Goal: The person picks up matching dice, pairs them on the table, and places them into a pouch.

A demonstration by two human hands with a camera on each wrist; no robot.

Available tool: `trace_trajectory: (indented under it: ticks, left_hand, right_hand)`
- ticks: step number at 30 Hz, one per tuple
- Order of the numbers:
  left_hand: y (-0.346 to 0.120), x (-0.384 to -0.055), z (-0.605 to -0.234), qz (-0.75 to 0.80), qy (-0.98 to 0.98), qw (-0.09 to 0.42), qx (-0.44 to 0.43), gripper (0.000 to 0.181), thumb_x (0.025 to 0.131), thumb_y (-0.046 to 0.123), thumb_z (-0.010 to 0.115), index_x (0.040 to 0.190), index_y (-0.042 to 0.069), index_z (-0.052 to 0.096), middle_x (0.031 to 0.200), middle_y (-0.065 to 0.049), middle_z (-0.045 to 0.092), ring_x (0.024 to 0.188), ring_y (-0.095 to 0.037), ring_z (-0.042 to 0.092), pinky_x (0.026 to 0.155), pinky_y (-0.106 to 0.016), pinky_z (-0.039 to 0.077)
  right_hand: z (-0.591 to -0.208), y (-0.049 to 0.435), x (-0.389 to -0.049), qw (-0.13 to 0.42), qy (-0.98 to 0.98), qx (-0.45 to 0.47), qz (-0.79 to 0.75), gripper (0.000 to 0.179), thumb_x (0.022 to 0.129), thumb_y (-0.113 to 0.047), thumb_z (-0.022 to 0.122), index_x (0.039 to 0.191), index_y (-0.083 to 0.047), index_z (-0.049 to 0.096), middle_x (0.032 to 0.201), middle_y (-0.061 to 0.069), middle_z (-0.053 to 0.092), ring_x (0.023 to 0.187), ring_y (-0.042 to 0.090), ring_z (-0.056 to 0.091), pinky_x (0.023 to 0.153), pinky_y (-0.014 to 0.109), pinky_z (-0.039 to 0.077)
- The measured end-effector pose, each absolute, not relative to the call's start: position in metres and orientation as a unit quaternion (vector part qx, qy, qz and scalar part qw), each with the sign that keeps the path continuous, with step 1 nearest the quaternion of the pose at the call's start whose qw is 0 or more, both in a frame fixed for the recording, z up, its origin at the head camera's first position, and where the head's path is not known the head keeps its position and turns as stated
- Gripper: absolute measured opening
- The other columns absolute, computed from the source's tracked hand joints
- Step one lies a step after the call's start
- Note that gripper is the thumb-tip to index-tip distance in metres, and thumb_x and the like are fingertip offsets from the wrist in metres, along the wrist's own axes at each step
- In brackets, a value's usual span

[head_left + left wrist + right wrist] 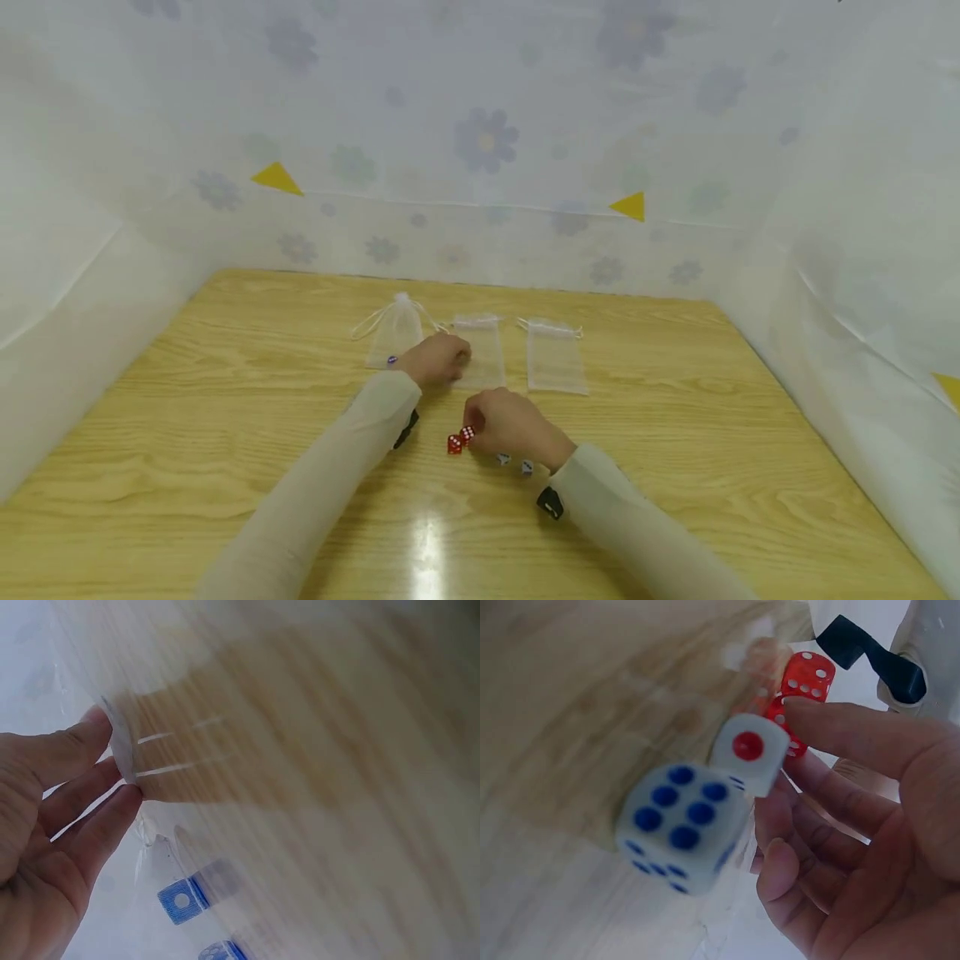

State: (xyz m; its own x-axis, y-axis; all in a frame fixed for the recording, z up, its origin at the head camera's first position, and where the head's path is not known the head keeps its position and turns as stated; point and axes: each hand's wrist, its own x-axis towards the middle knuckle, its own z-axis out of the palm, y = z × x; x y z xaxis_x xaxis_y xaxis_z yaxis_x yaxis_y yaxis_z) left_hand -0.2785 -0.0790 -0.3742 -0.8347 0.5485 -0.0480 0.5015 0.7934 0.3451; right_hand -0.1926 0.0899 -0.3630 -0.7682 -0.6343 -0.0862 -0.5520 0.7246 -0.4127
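Observation:
My left hand (pixel 435 358) pinches an edge of the middle sheer white drawstring pouch (pixel 483 358), which lies flat. Beside that hand, blue dice (pixel 180 901) show at the left pouch (pixel 397 329), whose neck is gathered. Lower and to the right, my right hand (pixel 517 425) has its thumb and fingers around a red die (pixel 468 434) with white pips, close against another red die (pixel 454 444). Two white dice (pixel 527 467) sit under and beside the right hand. In the right wrist view, a white die (pixel 682 825) displays blue pips and the other a red pip.
A third sheer pouch (pixel 557 358) lies flat to the right of the middle one. All rest on a wood-grain table (pixel 225 400). Flowered white sheeting (pixel 480 83) walls off the back and both sides. Dark wrist straps (pixel 551 502) circle both sleeves.

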Motion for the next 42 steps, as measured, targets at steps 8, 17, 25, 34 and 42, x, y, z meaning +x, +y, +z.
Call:
trace_trajectory:
  ticks: [8, 17, 25, 34, 42]
  left_hand:
    - [-0.077, -0.275, -0.372, 0.156, 0.947, 0.020, 0.282, 0.011, 0.083, -0.004, 0.064, 0.084, 0.003, 0.073, 0.091, -0.010, 0.071, 0.084, -0.022, 0.065, 0.077, -0.034, 0.054]
    - [-0.078, -0.269, -0.372, 0.184, 0.941, 0.002, 0.284, 0.041, 0.077, -0.017, 0.047, 0.056, 0.015, 0.033, 0.057, 0.003, 0.025, 0.054, -0.011, 0.022, 0.053, -0.024, 0.021]
    - [-0.078, -0.251, -0.359, 0.164, 0.950, -0.099, 0.246, 0.026, 0.089, -0.008, 0.053, 0.093, 0.005, 0.075, 0.096, -0.011, 0.073, 0.090, -0.023, 0.069, 0.082, -0.036, 0.056]
    - [-0.082, -0.223, -0.349, 0.124, 0.947, -0.179, 0.238, 0.024, 0.090, -0.008, 0.054, 0.098, 0.003, 0.074, 0.097, -0.013, 0.073, 0.086, -0.025, 0.070, 0.074, -0.033, 0.057]
    - [-0.076, -0.202, -0.348, 0.114, 0.930, -0.234, 0.259, 0.022, 0.084, -0.012, 0.059, 0.088, 0.003, 0.074, 0.087, -0.011, 0.073, 0.079, -0.023, 0.069, 0.067, -0.031, 0.057]
  right_hand:
    - [-0.351, 0.098, -0.192, 0.138, 0.925, -0.292, -0.201, 0.023, 0.080, -0.012, 0.071, 0.102, -0.010, 0.064, 0.090, 0.003, 0.064, 0.075, 0.015, 0.058, 0.065, 0.032, 0.049]
    - [-0.336, 0.114, -0.205, 0.112, 0.925, -0.282, -0.228, 0.029, 0.082, -0.015, 0.074, 0.108, -0.005, 0.063, 0.096, 0.008, 0.065, 0.084, 0.018, 0.060, 0.072, 0.032, 0.050]
    - [-0.319, 0.135, -0.225, 0.073, 0.921, -0.230, -0.306, 0.028, 0.088, -0.017, 0.067, 0.112, -0.002, 0.062, 0.101, 0.013, 0.063, 0.086, 0.022, 0.061, 0.074, 0.036, 0.052]
    - [-0.328, 0.139, -0.244, 0.090, 0.876, -0.160, -0.445, 0.042, 0.095, -0.020, 0.058, 0.132, -0.002, 0.049, 0.122, 0.019, 0.055, 0.109, 0.032, 0.059, 0.089, 0.045, 0.052]
    - [-0.335, 0.132, -0.248, 0.122, 0.787, -0.116, -0.593, 0.051, 0.097, -0.016, 0.054, 0.142, 0.001, 0.036, 0.132, 0.023, 0.047, 0.121, 0.037, 0.052, 0.097, 0.043, 0.049]
